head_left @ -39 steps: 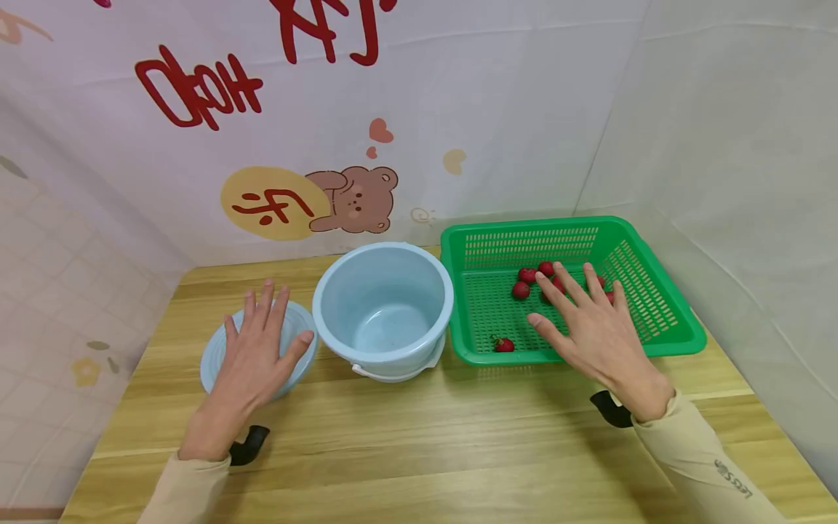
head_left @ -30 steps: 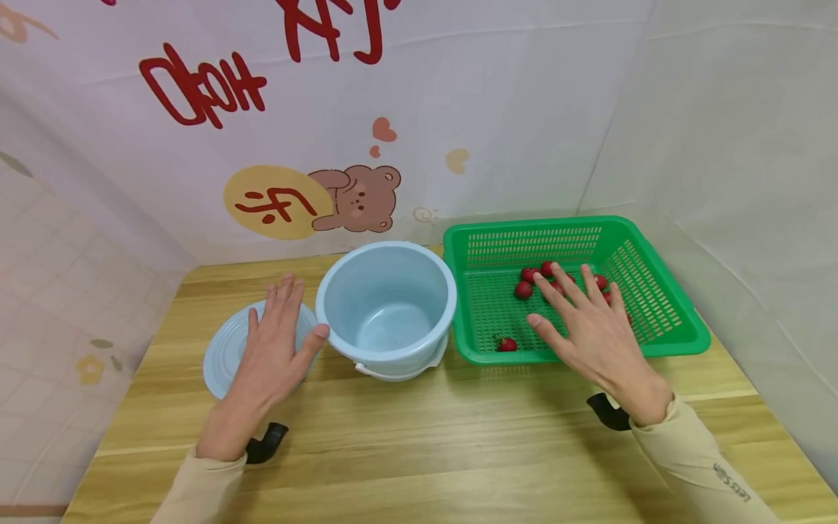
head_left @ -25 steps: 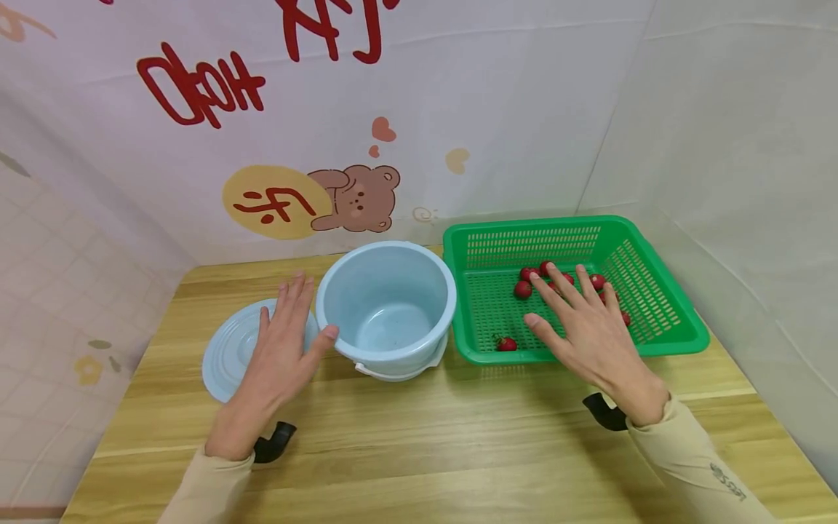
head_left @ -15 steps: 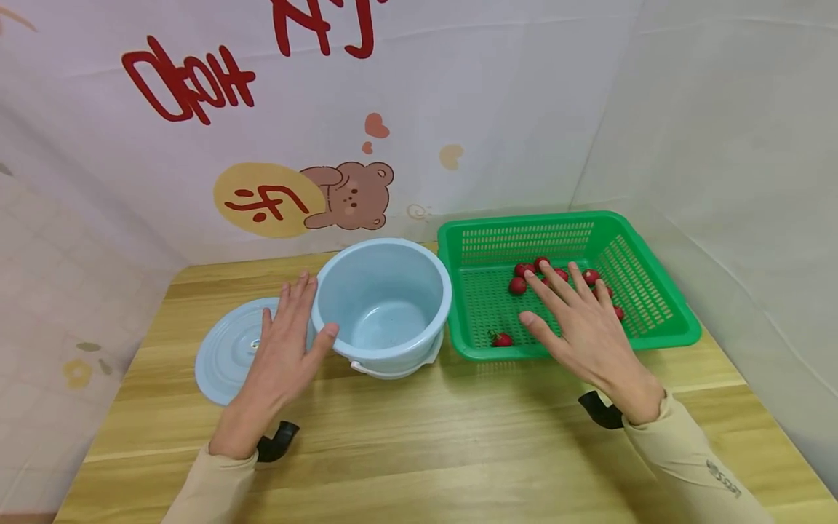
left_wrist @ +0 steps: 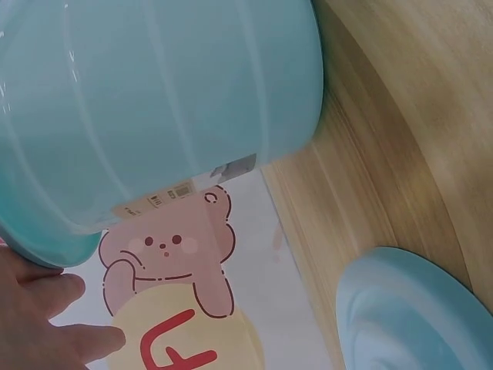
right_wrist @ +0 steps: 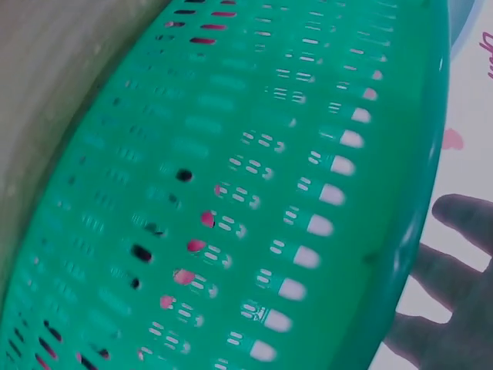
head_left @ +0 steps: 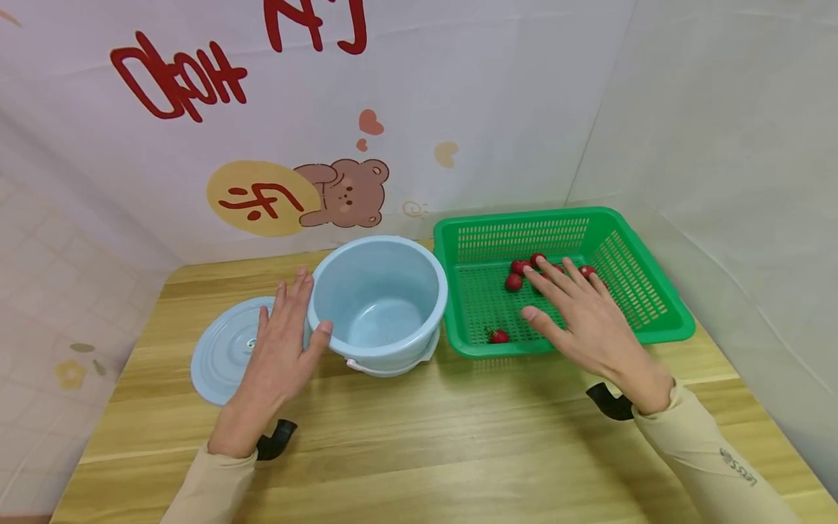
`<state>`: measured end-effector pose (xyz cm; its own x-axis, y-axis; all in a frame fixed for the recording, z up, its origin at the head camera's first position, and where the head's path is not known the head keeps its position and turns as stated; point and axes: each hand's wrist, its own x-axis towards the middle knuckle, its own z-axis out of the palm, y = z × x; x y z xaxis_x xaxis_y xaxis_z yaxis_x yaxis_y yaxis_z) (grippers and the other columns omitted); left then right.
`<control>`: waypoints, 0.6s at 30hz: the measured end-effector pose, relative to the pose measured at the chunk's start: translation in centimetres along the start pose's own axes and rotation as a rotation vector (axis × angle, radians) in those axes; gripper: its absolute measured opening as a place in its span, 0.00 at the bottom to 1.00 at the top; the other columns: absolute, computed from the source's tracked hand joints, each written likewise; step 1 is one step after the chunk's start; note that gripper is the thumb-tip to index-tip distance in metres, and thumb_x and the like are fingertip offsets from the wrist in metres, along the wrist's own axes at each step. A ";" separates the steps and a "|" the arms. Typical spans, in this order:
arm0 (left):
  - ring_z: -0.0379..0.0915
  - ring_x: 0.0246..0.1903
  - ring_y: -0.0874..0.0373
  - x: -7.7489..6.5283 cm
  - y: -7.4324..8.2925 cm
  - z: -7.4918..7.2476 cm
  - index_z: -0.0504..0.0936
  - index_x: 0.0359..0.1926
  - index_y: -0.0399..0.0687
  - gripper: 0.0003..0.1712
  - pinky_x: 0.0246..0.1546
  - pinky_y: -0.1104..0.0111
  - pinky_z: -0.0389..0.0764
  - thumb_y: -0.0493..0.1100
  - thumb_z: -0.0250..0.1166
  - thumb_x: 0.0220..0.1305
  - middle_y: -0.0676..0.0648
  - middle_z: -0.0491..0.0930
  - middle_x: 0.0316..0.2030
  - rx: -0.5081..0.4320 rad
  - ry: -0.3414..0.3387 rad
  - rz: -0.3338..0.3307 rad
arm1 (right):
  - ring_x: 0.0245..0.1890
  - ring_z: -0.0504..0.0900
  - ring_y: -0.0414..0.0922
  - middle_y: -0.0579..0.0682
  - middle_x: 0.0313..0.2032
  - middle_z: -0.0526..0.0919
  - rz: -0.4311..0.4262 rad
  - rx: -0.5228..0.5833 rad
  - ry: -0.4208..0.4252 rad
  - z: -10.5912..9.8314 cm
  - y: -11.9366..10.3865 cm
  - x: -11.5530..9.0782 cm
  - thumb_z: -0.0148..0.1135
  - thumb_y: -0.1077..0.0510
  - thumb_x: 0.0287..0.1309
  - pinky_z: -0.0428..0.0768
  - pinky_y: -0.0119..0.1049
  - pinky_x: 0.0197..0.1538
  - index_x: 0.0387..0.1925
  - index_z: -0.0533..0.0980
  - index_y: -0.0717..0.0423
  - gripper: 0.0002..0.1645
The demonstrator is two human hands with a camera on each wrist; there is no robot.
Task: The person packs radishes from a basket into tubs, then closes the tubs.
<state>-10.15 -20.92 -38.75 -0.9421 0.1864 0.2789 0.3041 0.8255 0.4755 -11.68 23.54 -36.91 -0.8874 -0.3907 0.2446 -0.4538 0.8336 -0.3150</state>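
Across the bottom of the frame runs the counter (head_left: 406, 466), and over it the left grip (head_left: 281, 353) reaches up left of centre, fingers long and released, set at the near-left rim of the bucket (head_left: 366, 276); whether they press it or only brush it I cannot tell. That spot suits a light steadying touch: flat fingers outside the lip, thumb clear of the mouth, no push that would tip it. The right grip (head_left: 592, 327), right of centre, is likewise released, its fingers spread above the basket (head_left: 478, 298) with nothing in them. The lid (head_left: 222, 353) lies flat at centre left, partly under the left grip, so that forearm is best held high. The bucket stands upright at mid-frame, its handle (head_left: 356, 366) hanging down in front and out of the way. In the basket, one leafy strawberry (head_left: 498, 337) sits alone near the front rim, easy to take alone with a soft pinch; the other red fruit (head_left: 513, 282) cluster farther back, partly hidden by the right fingers. Those look apt to roll, so come from above, lift over the rim, and let go low. Behind everything hangs the printed backdrop (head_left: 511, 87).
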 end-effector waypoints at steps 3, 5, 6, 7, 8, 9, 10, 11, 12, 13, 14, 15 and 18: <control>0.36 0.80 0.36 0.0 0.1 -0.1 0.50 0.83 0.44 0.42 0.69 0.27 0.43 0.55 0.53 0.77 0.45 0.46 0.82 -0.004 0.010 0.004 | 0.79 0.50 0.63 0.48 0.80 0.55 0.007 0.029 -0.030 -0.5 0.3 0.2 0.52 0.39 0.76 0.44 0.63 0.78 0.81 0.58 0.39 0.38; 0.36 0.80 0.36 0.0 0.1 -0.1 0.51 0.83 0.44 0.42 0.69 0.26 0.43 0.54 0.53 0.77 0.45 0.47 0.82 -0.008 0.014 0.004 | 0.80 0.49 0.62 0.47 0.81 0.55 0.016 0.054 -0.056 -0.7 0.7 0.3 0.53 0.39 0.76 0.45 0.63 0.78 0.81 0.58 0.38 0.38; 0.36 0.80 0.36 0.0 0.1 0.0 0.51 0.83 0.44 0.42 0.69 0.26 0.43 0.54 0.54 0.77 0.45 0.47 0.82 -0.010 0.015 0.005 | 0.80 0.49 0.61 0.47 0.81 0.54 0.021 0.071 -0.070 -0.7 0.9 0.4 0.54 0.39 0.75 0.46 0.64 0.77 0.81 0.58 0.37 0.38; 0.36 0.80 0.36 0.0 0.1 0.0 0.51 0.83 0.44 0.42 0.69 0.26 0.43 0.54 0.54 0.77 0.44 0.47 0.82 -0.012 0.015 0.005 | 0.80 0.49 0.61 0.46 0.80 0.55 0.025 0.088 -0.082 -0.8 1.1 0.5 0.54 0.39 0.75 0.47 0.66 0.76 0.81 0.58 0.37 0.38; 0.36 0.80 0.36 0.0 0.1 0.0 0.51 0.83 0.44 0.42 0.69 0.26 0.43 0.54 0.53 0.77 0.44 0.47 0.82 -0.012 0.015 0.005 | 0.80 0.49 0.60 0.47 0.80 0.55 0.025 0.105 -0.094 -0.8 1.2 0.7 0.55 0.39 0.75 0.49 0.67 0.76 0.81 0.58 0.38 0.39; 0.36 0.80 0.36 0.0 0.1 0.0 0.51 0.83 0.43 0.42 0.69 0.26 0.43 0.55 0.53 0.77 0.44 0.47 0.82 -0.012 0.016 0.006 | 0.80 0.49 0.59 0.47 0.80 0.56 0.025 0.124 -0.107 -0.9 1.4 0.8 0.56 0.40 0.75 0.50 0.67 0.75 0.81 0.59 0.39 0.39; 0.36 0.80 0.36 0.0 0.1 0.0 0.51 0.83 0.43 0.42 0.70 0.27 0.43 0.55 0.52 0.78 0.44 0.47 0.82 -0.014 0.016 0.006 | 0.80 0.49 0.59 0.47 0.80 0.56 0.025 0.144 -0.119 -0.9 1.5 0.9 0.56 0.40 0.74 0.52 0.68 0.74 0.81 0.59 0.40 0.39; 0.36 0.80 0.36 -0.1 0.1 0.0 0.51 0.83 0.43 0.42 0.70 0.27 0.43 0.55 0.52 0.78 0.44 0.47 0.82 -0.015 0.017 0.006 | 0.81 0.49 0.58 0.47 0.80 0.56 0.024 0.163 -0.132 -0.9 1.6 1.1 0.57 0.40 0.74 0.53 0.68 0.74 0.81 0.59 0.41 0.39; 0.36 0.80 0.36 -0.1 0.1 0.0 0.51 0.83 0.43 0.42 0.70 0.27 0.43 0.55 0.52 0.78 0.44 0.47 0.82 -0.015 0.017 0.005 | 0.81 0.48 0.57 0.47 0.80 0.56 0.024 0.181 -0.146 -0.9 1.7 1.2 0.57 0.40 0.74 0.55 0.68 0.74 0.81 0.59 0.41 0.39; 0.36 0.80 0.36 -0.1 0.0 0.0 0.51 0.83 0.43 0.42 0.70 0.27 0.43 0.56 0.52 0.78 0.44 0.47 0.82 -0.013 0.018 0.006 | 0.81 0.48 0.57 0.47 0.80 0.57 0.020 0.194 -0.160 -0.8 1.8 1.3 0.58 0.41 0.74 0.55 0.67 0.74 0.80 0.60 0.42 0.40; 0.36 0.80 0.36 -0.1 0.0 0.0 0.50 0.83 0.43 0.42 0.70 0.27 0.43 0.56 0.52 0.78 0.44 0.47 0.82 -0.012 0.019 0.006 | 0.81 0.49 0.56 0.48 0.80 0.57 0.019 0.206 -0.172 -0.8 1.9 1.5 0.58 0.41 0.74 0.56 0.65 0.74 0.80 0.60 0.43 0.40; 0.36 0.80 0.36 -0.1 0.0 0.0 0.50 0.83 0.43 0.42 0.70 0.27 0.43 0.56 0.51 0.78 0.44 0.47 0.82 -0.012 0.019 0.006 | 0.80 0.51 0.55 0.47 0.80 0.57 0.021 0.218 -0.184 -0.8 1.9 1.6 0.58 0.40 0.74 0.58 0.64 0.74 0.80 0.60 0.44 0.40; 0.36 0.80 0.36 -0.2 0.1 0.1 0.50 0.83 0.44 0.42 0.70 0.27 0.42 0.56 0.52 0.78 0.45 0.46 0.82 -0.014 0.017 0.006 | 0.78 0.59 0.55 0.49 0.79 0.61 0.024 0.242 -0.210 -0.6 2.1 1.9 0.59 0.40 0.73 0.64 0.61 0.72 0.79 0.63 0.48 0.40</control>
<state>-9.99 -20.85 -38.81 -0.9376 0.1826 0.2958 0.3122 0.8167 0.4854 -14.23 24.82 -36.55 -0.8840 -0.4651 0.0479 -0.4163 0.7363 -0.5335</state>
